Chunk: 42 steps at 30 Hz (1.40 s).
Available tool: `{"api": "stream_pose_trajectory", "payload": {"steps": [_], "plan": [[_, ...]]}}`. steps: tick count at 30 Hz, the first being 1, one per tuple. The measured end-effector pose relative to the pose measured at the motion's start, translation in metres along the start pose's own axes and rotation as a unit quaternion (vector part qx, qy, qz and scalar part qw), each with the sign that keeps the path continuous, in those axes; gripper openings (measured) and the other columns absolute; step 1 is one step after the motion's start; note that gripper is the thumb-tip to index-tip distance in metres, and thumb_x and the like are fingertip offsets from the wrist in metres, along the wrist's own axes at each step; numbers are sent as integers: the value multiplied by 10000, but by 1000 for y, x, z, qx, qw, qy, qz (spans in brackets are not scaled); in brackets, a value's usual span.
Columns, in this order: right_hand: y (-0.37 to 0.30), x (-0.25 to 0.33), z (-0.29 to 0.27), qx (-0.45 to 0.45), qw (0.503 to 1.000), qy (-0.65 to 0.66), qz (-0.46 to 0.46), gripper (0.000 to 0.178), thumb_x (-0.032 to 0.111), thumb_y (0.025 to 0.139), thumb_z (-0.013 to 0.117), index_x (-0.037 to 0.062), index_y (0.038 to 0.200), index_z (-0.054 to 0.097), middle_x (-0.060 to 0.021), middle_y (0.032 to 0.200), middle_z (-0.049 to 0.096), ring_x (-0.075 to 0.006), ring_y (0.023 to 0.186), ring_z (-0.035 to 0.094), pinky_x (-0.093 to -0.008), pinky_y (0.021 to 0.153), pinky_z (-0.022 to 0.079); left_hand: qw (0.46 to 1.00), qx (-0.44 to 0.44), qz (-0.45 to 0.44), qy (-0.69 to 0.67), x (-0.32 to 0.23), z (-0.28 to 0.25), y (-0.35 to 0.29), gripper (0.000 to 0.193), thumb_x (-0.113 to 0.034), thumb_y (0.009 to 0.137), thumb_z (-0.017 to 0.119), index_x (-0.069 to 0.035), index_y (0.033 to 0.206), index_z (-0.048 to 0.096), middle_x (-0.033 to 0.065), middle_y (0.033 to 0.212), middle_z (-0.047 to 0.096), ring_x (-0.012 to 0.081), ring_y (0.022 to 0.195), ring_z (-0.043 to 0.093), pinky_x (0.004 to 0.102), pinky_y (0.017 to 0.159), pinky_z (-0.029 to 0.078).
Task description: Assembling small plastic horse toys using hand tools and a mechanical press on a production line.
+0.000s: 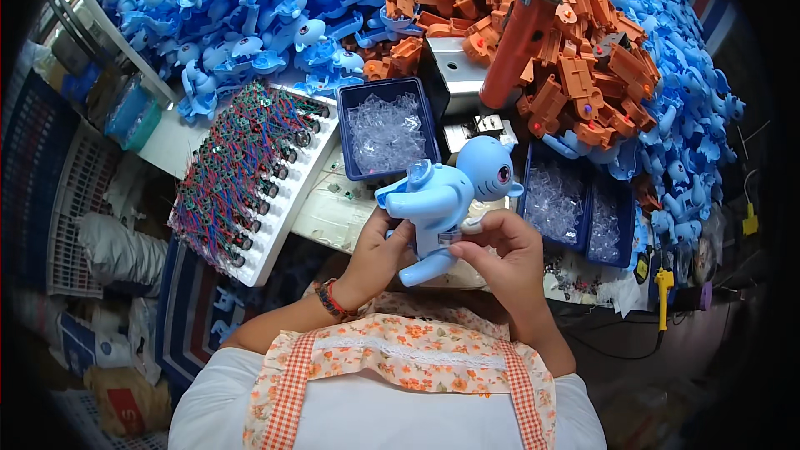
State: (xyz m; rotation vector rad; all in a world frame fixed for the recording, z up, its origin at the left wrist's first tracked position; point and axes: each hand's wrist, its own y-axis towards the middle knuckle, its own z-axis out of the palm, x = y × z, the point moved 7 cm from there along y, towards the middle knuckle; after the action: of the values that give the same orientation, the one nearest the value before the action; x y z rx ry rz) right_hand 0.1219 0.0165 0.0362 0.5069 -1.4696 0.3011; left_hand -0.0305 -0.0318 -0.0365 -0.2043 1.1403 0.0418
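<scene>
A light blue plastic toy animal (437,197) with a round head and a dark pink eye is held up in front of my chest, tilted on its side. My left hand (377,257) is closed round its rear end. With thumb and fingers, my right hand (506,255) pinches a small clear plastic piece (450,237) against the toy's belly. The fingertips partly cover that piece, so how it sits there cannot be made out. Just beyond the toy stands a dark blue tray (346,137) of clear plastic parts.
Left, a white foam tray (287,229) carries wired circuit boards (229,167). Blue toy shells (250,0) and orange plastic housings (575,75) are heaped behind. An orange-red post (510,50) rises above a machine. More dark blue trays (587,229) with clear parts stand right.
</scene>
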Motion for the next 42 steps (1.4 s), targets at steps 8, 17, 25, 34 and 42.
{"api": "stream_pose_trajectory", "payload": {"steps": [8, 17, 25, 34, 42], "plan": [[-6, 16, 7, -68, 984, -130, -101, 207, -71, 736, 775, 24, 850, 631, -67, 1051, 549, -114, 888, 594, -221, 741, 517, 991, 58, 122, -18, 4, -3, -5, 584, -221, 916, 683, -30, 1380, 383, 102, 1317, 503, 193, 1156, 546, 343, 967, 474], [-8, -26, 15, -64, 991, 114, -5, 676, -15, 708, 812, 66, 1274, 453, -92, 1260, 484, -191, 1147, 505, -362, 964, 431, 988, 95, 125, -9, -10, -1, -2, 688, -145, 746, 843, -4, 1315, 482, 100, 1257, 567, 187, 1159, 558, 346, 990, 464], [-17, -24, 30, 15, 992, -94, -88, 908, 77, 690, 873, 36, 1396, 303, -150, 1352, 450, -271, 1275, 463, -442, 1057, 409, 929, 235, 230, 172, -3, -12, 6, 867, -109, 733, 838, -24, 1442, 346, 115, 1362, 517, 229, 1238, 524, 396, 1060, 420], [-8, 25, 19, 4, 946, -210, -246, 1104, 438, 668, 874, -13, 1444, 230, -182, 1395, 347, -309, 1313, 393, -432, 1090, 334, 904, 308, -94, -283, 37, -24, 7, 806, -571, 886, 511, 55, 1379, 390, 318, 1336, 479, 437, 1229, 495, 521, 1075, 376], [0, 31, 26, 27, 928, -265, -261, 817, 406, 706, 848, 21, 1305, 448, -206, 1335, 459, -344, 1230, 491, -437, 1019, 402, 918, 289, -68, -263, -5, -19, -13, 900, -657, 793, 591, 71, 1304, 450, 292, 1053, 639, 453, 1076, 588, 516, 989, 448]]}}
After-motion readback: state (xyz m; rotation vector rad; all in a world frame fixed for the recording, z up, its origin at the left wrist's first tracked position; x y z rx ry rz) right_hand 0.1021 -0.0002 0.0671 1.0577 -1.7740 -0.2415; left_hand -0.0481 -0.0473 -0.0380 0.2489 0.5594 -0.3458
